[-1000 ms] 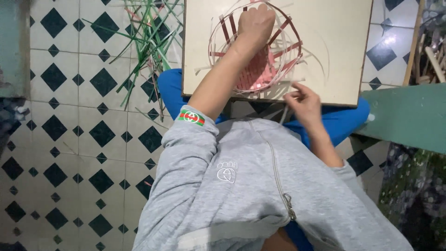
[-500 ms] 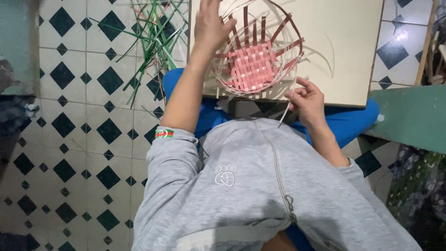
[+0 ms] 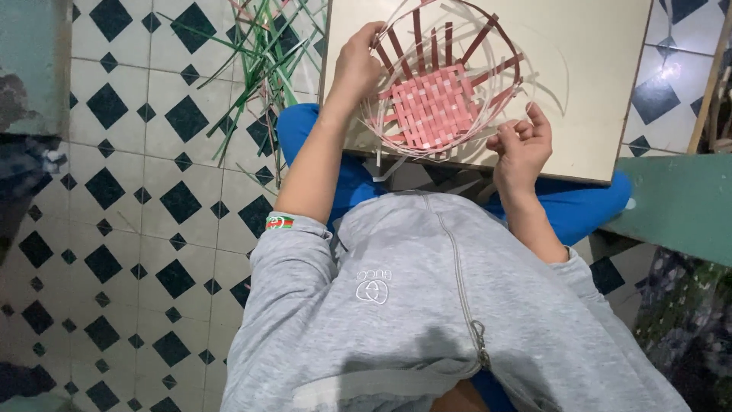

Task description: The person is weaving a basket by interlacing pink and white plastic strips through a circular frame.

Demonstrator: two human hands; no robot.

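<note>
Left hand (image 3: pixel 357 65) curled around the left rim of the half-woven pink basket (image 3: pixel 442 91), fingers closed on its upright strips. Right hand (image 3: pixel 522 145) at the near right rim, fingers pinched on a thin pale strip (image 3: pixel 499 149). Basket sits between the hands near the board's (image 3: pixel 595 84) near edge. Loose green strips (image 3: pixel 263 61) lie on the tiled floor (image 3: pixel 130 191), off the left edge.

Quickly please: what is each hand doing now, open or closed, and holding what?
Left hand: closed on the rim strips of the half-woven basket.
Right hand: fingers curled, pinching a thin pale strip beside the basket.
</note>
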